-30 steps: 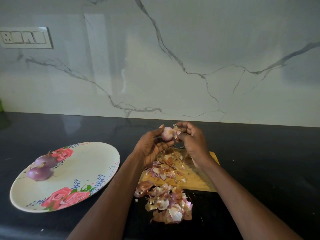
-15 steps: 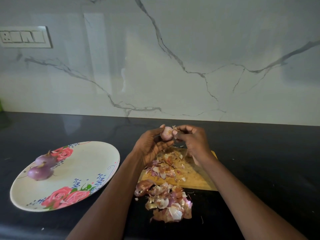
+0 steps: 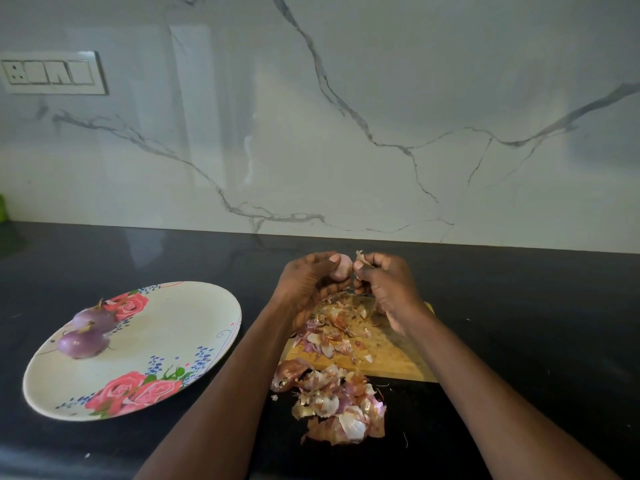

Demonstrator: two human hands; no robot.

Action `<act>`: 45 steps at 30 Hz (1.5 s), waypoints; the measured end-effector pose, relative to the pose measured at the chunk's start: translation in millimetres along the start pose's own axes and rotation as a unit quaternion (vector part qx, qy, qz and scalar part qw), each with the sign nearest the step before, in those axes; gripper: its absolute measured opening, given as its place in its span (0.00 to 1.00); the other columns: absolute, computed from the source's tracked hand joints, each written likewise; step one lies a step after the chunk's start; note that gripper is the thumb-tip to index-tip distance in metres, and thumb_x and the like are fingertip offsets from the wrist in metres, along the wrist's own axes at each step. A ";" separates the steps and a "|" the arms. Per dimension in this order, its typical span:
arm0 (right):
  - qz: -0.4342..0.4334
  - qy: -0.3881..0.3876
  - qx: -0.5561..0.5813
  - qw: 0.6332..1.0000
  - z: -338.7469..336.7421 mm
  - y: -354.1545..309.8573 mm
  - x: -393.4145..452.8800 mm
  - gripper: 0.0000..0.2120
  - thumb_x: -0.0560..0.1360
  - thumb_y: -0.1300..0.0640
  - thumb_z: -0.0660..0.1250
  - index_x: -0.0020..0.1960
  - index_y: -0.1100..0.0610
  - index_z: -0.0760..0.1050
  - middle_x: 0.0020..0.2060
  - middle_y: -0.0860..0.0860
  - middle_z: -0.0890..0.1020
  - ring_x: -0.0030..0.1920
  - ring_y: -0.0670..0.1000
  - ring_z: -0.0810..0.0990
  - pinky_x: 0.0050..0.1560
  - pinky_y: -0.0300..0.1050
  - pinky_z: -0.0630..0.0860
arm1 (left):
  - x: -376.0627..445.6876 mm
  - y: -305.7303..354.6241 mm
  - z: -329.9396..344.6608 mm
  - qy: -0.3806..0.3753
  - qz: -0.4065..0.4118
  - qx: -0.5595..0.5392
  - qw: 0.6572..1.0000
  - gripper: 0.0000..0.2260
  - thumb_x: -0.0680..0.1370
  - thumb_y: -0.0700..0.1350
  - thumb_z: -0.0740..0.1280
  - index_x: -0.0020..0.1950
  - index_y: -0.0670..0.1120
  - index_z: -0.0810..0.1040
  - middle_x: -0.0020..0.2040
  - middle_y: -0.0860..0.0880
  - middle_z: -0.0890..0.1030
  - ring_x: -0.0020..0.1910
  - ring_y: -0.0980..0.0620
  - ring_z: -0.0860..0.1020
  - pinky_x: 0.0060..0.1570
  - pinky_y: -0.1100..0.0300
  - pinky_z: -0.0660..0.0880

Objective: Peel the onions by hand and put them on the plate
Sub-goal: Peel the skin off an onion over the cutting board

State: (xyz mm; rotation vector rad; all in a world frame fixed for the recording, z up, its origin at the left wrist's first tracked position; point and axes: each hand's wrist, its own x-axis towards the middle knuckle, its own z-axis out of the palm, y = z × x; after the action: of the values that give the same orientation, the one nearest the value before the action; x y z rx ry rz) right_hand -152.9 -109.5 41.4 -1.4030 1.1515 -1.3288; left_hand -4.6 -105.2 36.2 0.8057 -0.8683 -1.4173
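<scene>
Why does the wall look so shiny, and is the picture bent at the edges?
Head view: the glossy marble wall mirrors soft window-like glare; the switch plate looks blurred and skewed by the wide lens; the black counter is dim; the hands and the onion are slightly soft.

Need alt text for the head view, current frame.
Left hand holds an onion above a cutting board while right hand pinches its skin. Peels litter the black counter; two peeled onions sit on a floral plate.
</scene>
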 end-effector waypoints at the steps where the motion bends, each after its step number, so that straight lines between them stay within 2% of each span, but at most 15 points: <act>1: 0.003 -0.003 0.014 1.000 -0.4 -0.6 0.0 0.05 0.81 0.65 0.66 0.49 0.61 0.81 0.35 0.54 0.80 0.34 0.47 0.77 0.36 0.41 0.76 | 0.3 -0.5 0.0 0.002 0.003 0.008 1.000 0.06 0.80 0.35 0.67 0.56 0.35 0.80 0.50 0.38 0.84 0.47 0.44 0.84 0.52 0.51 0.83; 5: 0.011 -0.013 0.119 0.993 -2.0 -4.8 -1.0 0.06 0.80 0.67 0.66 0.45 0.61 0.79 0.33 0.52 0.78 0.32 0.46 0.77 0.34 0.40 0.77 | -0.1 0.2 0.1 0.029 0.005 -0.024 0.999 0.05 0.81 0.35 0.66 0.54 0.35 0.78 0.50 0.37 0.82 0.46 0.44 0.84 0.51 0.49 0.83; 7: 0.004 0.007 0.120 0.993 -2.8 -4.0 0.0 0.06 0.79 0.68 0.67 0.46 0.59 0.79 0.34 0.52 0.80 0.33 0.47 0.78 0.36 0.40 0.78 | -0.1 1.7 -0.8 0.039 -0.002 -0.051 0.998 0.06 0.81 0.36 0.66 0.54 0.34 0.77 0.51 0.35 0.82 0.44 0.43 0.85 0.49 0.49 0.83; 9: -0.020 0.033 0.052 0.998 -2.4 -1.1 1.1 0.09 0.78 0.69 0.67 0.46 0.55 0.79 0.39 0.51 0.82 0.38 0.47 0.80 0.41 0.42 0.78 | -0.2 2.7 -1.6 0.044 -0.016 -0.064 0.997 0.10 0.81 0.38 0.65 0.59 0.32 0.76 0.51 0.33 0.81 0.42 0.42 0.85 0.45 0.51 0.84; 11: -0.048 0.054 -0.040 0.997 -1.2 1.5 1.7 0.10 0.77 0.66 0.70 0.46 0.51 0.80 0.42 0.51 0.84 0.43 0.47 0.81 0.44 0.44 0.77 | -0.1 2.8 -2.0 0.048 -0.024 -0.070 0.996 0.13 0.82 0.39 0.65 0.63 0.31 0.74 0.52 0.33 0.81 0.41 0.42 0.85 0.42 0.52 0.84; 14: -0.091 0.064 -0.137 0.984 -0.6 6.2 1.7 0.05 0.77 0.60 0.73 0.42 0.55 0.84 0.37 0.51 0.85 0.37 0.44 0.80 0.39 0.40 0.75 | 1.3 1.2 -2.7 0.047 -0.027 -0.063 0.997 0.14 0.82 0.39 0.65 0.63 0.31 0.74 0.51 0.33 0.81 0.41 0.43 0.85 0.44 0.51 0.84; 15: -0.108 0.067 -0.153 0.980 -1.0 7.1 1.5 0.03 0.76 0.63 0.73 0.46 0.56 0.84 0.39 0.49 0.85 0.38 0.41 0.79 0.41 0.37 0.77 | 2.1 1.1 -2.7 0.047 -0.027 -0.060 0.997 0.13 0.81 0.40 0.66 0.61 0.32 0.75 0.50 0.34 0.82 0.41 0.43 0.85 0.46 0.50 0.84; 17: -0.148 0.065 -0.165 0.973 -0.9 8.3 1.7 0.12 0.76 0.66 0.72 0.57 0.57 0.83 0.47 0.47 0.83 0.46 0.37 0.79 0.44 0.30 0.77 | 2.3 1.2 -3.0 0.043 -0.024 -0.053 0.997 0.12 0.81 0.41 0.67 0.58 0.32 0.76 0.49 0.34 0.82 0.41 0.43 0.85 0.47 0.50 0.84; 20: -0.196 0.037 -0.175 0.964 2.2 7.8 1.2 0.16 0.75 0.62 0.74 0.63 0.57 0.81 0.53 0.47 0.82 0.51 0.40 0.79 0.45 0.26 0.75 | 0.6 1.6 -2.2 0.036 -0.021 -0.034 0.999 0.10 0.79 0.40 0.69 0.54 0.33 0.79 0.47 0.36 0.83 0.39 0.45 0.84 0.43 0.54 0.84; 23: -0.214 0.024 -0.183 0.959 5.0 8.4 0.7 0.13 0.75 0.63 0.74 0.60 0.58 0.83 0.51 0.49 0.82 0.51 0.45 0.80 0.47 0.27 0.74 | -1.1 0.9 -1.7 0.036 -0.018 -0.013 0.999 0.08 0.78 0.39 0.70 0.52 0.34 0.80 0.45 0.37 0.83 0.38 0.45 0.83 0.39 0.56 0.84; 28: -0.253 0.041 -0.193 0.947 5.8 10.1 1.3 0.06 0.74 0.68 0.73 0.48 0.61 0.86 0.44 0.50 0.81 0.44 0.43 0.79 0.42 0.29 0.74 | -2.6 1.5 -0.1 0.047 -0.018 0.011 0.999 0.11 0.76 0.41 0.73 0.51 0.33 0.81 0.44 0.37 0.83 0.36 0.46 0.82 0.35 0.59 0.83; 33: -0.282 0.037 -0.244 0.927 5.9 12.2 0.8 0.04 0.76 0.67 0.71 0.48 0.62 0.83 0.44 0.51 0.79 0.43 0.42 0.76 0.40 0.30 0.72 | -2.5 -0.1 0.5 0.049 -0.022 0.026 0.998 0.15 0.76 0.43 0.74 0.54 0.32 0.81 0.45 0.38 0.83 0.36 0.47 0.82 0.34 0.59 0.82; 37: -0.261 0.035 -0.296 0.918 10.7 16.6 0.7 0.05 0.80 0.65 0.65 0.47 0.57 0.74 0.45 0.50 0.74 0.43 0.43 0.72 0.39 0.34 0.67 | -1.9 0.0 0.7 0.045 -0.027 0.021 0.998 0.13 0.76 0.42 0.73 0.52 0.32 0.81 0.44 0.37 0.83 0.35 0.47 0.82 0.36 0.58 0.84; 41: -0.203 0.047 -0.252 0.945 9.3 13.7 0.0 0.05 0.83 0.64 0.61 0.48 0.57 0.71 0.43 0.50 0.75 0.42 0.43 0.71 0.39 0.32 0.68 | -2.6 0.9 0.3 0.040 -0.021 0.013 0.999 0.12 0.77 0.40 0.72 0.54 0.32 0.80 0.49 0.34 0.83 0.40 0.45 0.83 0.38 0.56 0.84; 45: -0.214 0.050 -0.193 0.956 5.7 10.1 0.9 0.05 0.79 0.63 0.68 0.48 0.53 0.76 0.45 0.47 0.79 0.46 0.41 0.76 0.41 0.31 0.71 | -2.3 2.0 0.7 0.038 -0.014 -0.008 0.999 0.09 0.78 0.37 0.71 0.53 0.32 0.80 0.51 0.34 0.82 0.43 0.43 0.84 0.41 0.56 0.84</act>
State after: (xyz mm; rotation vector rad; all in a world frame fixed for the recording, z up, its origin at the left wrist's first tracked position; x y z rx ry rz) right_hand -147.7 -112.4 31.4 -1.9728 1.2687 -1.5394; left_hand -4.2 -102.9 38.2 0.8572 -0.7892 -1.4083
